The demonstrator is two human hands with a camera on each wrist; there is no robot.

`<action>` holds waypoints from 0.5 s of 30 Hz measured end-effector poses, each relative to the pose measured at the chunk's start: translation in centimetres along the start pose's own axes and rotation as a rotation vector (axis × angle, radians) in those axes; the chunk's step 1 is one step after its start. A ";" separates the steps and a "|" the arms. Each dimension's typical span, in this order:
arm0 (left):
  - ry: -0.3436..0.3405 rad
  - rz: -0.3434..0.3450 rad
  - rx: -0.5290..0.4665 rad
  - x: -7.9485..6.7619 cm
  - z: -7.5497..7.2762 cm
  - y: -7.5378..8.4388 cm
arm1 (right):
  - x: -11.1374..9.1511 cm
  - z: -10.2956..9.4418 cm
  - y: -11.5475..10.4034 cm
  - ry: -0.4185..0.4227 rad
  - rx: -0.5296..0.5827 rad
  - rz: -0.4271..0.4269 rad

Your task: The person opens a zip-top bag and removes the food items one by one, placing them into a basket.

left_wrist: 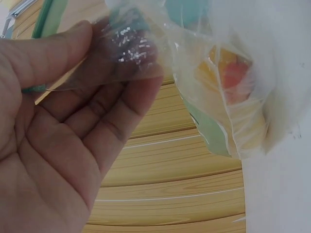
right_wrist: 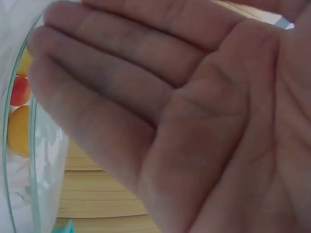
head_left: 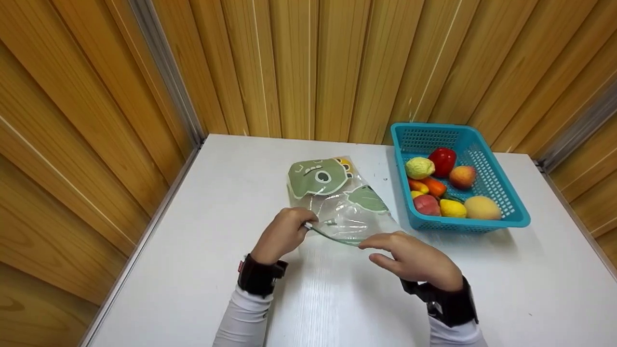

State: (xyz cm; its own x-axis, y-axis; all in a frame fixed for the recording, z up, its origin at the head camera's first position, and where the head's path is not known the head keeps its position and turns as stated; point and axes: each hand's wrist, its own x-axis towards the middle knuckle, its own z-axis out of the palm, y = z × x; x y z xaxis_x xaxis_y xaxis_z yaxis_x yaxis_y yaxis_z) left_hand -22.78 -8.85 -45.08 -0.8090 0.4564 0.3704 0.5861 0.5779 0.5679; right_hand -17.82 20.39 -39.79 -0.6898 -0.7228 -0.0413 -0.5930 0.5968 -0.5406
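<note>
A clear plastic zip bag [head_left: 308, 207] printed with green cartoon figures lies on the white table, its near edge raised. My left hand [head_left: 284, 233] pinches that edge at the corner by a small white slider. In the left wrist view, clear film of the bag [left_wrist: 194, 73] lies between the thumb and fingers of my left hand [left_wrist: 63, 126]. My right hand [head_left: 417, 255] has its fingers extended, fingertips at the other end of the green zip strip. The right wrist view shows my right hand [right_wrist: 170, 102] with straight fingers beside the green-edged bag [right_wrist: 48, 155].
A blue plastic basket [head_left: 518, 219] stands right of the bag, holding a red bell pepper [head_left: 442, 161], a peach [head_left: 462, 177], a yellow lemon [head_left: 453, 208] and several other fruits and vegetables. Wood-patterned panels [head_left: 332, 72] rise behind the table [head_left: 202, 270] and along both sides.
</note>
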 end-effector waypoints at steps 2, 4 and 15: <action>0.006 0.005 0.003 0.0 0.0 0.0 | 0.4 0.3 0.0 0.012 -0.035 -0.006; 0.013 0.010 0.005 -0.1 -0.1 0.1 | 0.8 0.7 0.0 0.029 -0.064 -0.011; 0.012 0.008 0.008 -0.2 -0.1 0.3 | 4.0 3.2 1.4 0.112 -0.176 0.023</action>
State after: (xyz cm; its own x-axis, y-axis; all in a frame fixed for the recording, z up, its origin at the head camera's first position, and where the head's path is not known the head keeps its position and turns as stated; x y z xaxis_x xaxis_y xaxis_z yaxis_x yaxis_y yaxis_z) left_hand -22.45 -8.84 -44.86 -0.8046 0.4530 0.3840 0.5931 0.5798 0.5586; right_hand -20.09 17.25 -43.36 -0.7398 -0.6712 0.0468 -0.6333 0.6711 -0.3854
